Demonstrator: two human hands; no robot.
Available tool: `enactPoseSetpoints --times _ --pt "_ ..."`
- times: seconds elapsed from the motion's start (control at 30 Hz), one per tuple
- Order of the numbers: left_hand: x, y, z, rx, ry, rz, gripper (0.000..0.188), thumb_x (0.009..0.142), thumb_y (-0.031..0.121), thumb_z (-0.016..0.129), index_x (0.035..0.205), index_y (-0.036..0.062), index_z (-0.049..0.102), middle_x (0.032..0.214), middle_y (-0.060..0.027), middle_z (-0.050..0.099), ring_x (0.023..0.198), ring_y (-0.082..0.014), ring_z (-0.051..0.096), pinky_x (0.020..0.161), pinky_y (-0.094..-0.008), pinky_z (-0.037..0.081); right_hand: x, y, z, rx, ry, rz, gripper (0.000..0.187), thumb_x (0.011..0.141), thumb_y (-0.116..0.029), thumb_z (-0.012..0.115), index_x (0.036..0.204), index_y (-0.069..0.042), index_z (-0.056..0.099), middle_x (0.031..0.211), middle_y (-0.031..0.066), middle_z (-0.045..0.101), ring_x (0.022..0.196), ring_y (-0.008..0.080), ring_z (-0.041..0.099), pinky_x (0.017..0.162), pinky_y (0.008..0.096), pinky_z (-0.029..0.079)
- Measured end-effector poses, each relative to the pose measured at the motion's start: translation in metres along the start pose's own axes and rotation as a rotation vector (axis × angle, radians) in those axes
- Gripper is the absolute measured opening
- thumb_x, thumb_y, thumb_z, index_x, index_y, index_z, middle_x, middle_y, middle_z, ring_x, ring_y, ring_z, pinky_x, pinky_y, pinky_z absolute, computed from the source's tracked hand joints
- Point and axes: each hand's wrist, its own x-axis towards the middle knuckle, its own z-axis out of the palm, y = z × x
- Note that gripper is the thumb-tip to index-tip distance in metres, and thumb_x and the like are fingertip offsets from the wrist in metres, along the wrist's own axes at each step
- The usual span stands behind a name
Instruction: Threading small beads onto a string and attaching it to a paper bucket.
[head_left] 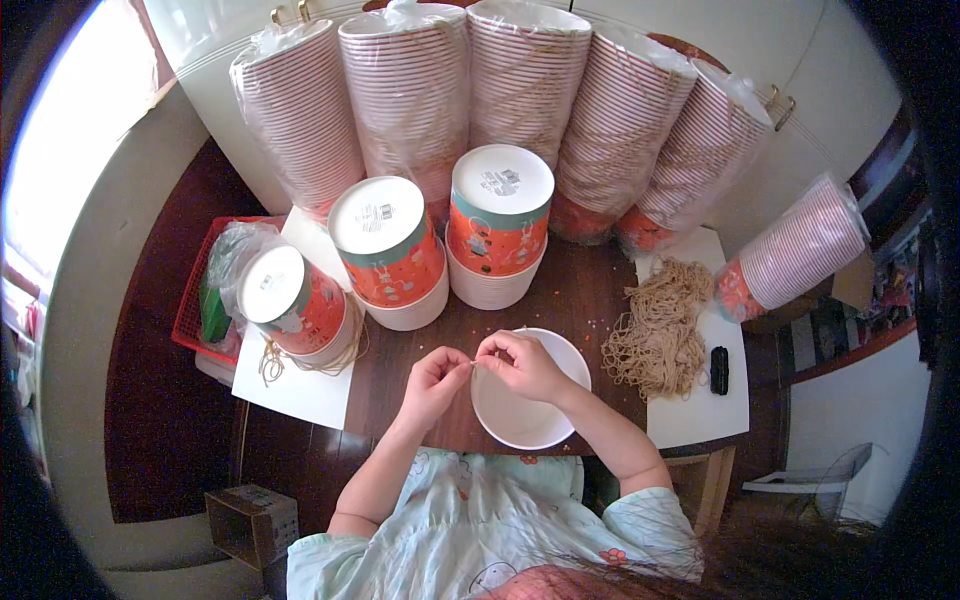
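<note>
Over the left rim of an open white paper bucket, my left hand and my right hand meet at the fingertips. Both are closed in a pinch. Whatever lies between the fingers is too small to make out. The bucket stands upright on the brown table, its inside facing up, partly covered by my right hand. To the right of it is a tangled heap of beige cords. Three upside-down stacks of orange and green printed buckets stand beyond and left of my hands.
Tall plastic-wrapped bucket stacks line the far edge; another wrapped stack leans at the right. A small black object lies on the right white board. A red basket is at the left, a cardboard box below.
</note>
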Motion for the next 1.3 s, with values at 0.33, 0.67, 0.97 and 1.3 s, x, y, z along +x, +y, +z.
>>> enactPoseSetpoints --times 0.33,0.67,0.97,1.3 --pt "0.002 -0.005 0.003 0.024 0.029 0.01 0.007 0.081 0.006 0.056 0.084 0.0004 0.059 0.071 0.0029 0.055 0.064 -0.0024 0.046 0.057 -0.0165 0.037 -0.001 0.002 0.0 -0.062 0.015 -0.007 0.009 0.076 -0.011 0.057 0.08 -0.003 0.055 0.073 0.0095 0.057 0.065 0.021 0.057 0.058 0.0309 0.044" --pt "-0.002 0.0 0.007 0.164 0.089 0.021 0.007 0.079 0.008 0.059 0.083 0.0016 0.06 0.068 0.0032 0.053 0.06 -0.0025 0.044 0.053 -0.0166 0.036 -0.002 0.001 -0.001 -0.11 0.055 -0.078 0.006 0.077 -0.006 0.057 0.077 -0.001 0.055 0.069 0.0058 0.055 0.06 0.0133 0.052 0.054 0.0249 0.042" --pt "-0.002 0.022 0.006 0.506 0.112 0.37 0.012 0.067 0.005 0.067 0.077 0.0028 0.06 0.078 -0.0027 0.049 0.068 -0.0094 0.045 0.052 -0.0214 0.033 0.002 -0.007 -0.002 -0.069 -0.011 -0.082 0.007 0.077 -0.007 0.057 0.075 0.0 0.056 0.069 0.005 0.056 0.062 0.012 0.052 0.055 0.0244 0.042" --pt "-0.002 0.029 0.004 0.789 0.132 0.554 0.015 0.062 0.005 0.068 0.075 0.0031 0.06 0.077 -0.0074 0.051 0.074 -0.0215 0.052 0.062 -0.0308 0.043 0.002 -0.015 -0.001 0.127 -0.022 -0.004 0.03 0.079 -0.003 0.055 0.105 -0.006 0.04 0.072 0.0031 0.054 0.061 0.0087 0.051 0.055 0.0227 0.041"
